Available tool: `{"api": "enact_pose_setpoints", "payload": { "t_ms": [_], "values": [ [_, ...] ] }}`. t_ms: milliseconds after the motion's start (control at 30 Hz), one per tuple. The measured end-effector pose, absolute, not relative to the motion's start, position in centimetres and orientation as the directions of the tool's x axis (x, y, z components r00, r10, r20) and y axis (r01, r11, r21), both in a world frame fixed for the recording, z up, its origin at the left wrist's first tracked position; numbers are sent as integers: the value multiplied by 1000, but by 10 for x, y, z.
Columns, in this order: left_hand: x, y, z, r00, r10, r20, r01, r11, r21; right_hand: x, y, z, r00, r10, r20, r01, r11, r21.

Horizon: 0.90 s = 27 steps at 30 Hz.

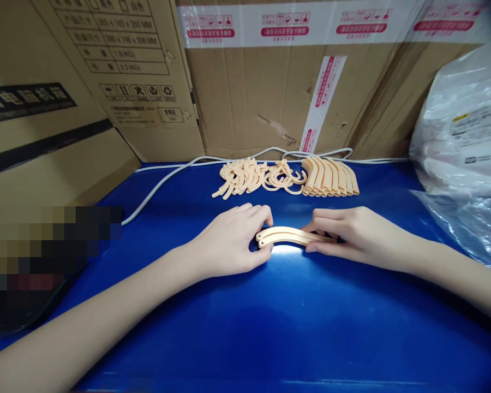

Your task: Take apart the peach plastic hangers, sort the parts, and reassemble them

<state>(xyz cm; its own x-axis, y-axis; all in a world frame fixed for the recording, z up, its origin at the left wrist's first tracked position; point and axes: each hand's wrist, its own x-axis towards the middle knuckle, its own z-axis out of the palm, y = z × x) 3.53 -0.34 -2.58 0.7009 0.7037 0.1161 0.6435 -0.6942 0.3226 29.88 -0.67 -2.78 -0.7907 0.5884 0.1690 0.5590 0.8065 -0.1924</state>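
Observation:
Two curved beige plastic hanger arms (288, 234) lie one against the other, just above the blue tabletop, with small round holes at their left ends. My left hand (239, 237) is closed around those left ends, thumb on the near side and index finger on the far side. Thumb and fingers of my right hand (349, 237) pinch the right ends, partly hiding them. Farther back sit a stack of similar curved hanger arms (329, 177), a heap of beige hooks (282, 176) and a pile of smaller curved beige pieces (241, 177).
Cardboard boxes (249, 98) wall off the back and left of the blue table (294, 327). A white cable (159, 188) runs behind the beige parts and down the left. Clear plastic bags (470, 125) lie at the right. A pixelated patch covers the left edge.

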Motion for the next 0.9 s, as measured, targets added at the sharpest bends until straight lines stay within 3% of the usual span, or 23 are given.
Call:
{"api": "enact_pose_setpoints", "payload": {
  "t_ms": [333,567,900],
  "values": [
    [39,-9,-30,739,666,104,555,-689,466,297,-10,-31,-823,519,232,502,855,-132],
    [39,-11,-23,744,667,41,506,-604,616,293,-16,-27,-796,594,114,520,769,-372],
    [38,-15,-21,756,654,-5,511,-586,629,289,-16,-23,-781,622,44,522,691,-501]
  ]
}}
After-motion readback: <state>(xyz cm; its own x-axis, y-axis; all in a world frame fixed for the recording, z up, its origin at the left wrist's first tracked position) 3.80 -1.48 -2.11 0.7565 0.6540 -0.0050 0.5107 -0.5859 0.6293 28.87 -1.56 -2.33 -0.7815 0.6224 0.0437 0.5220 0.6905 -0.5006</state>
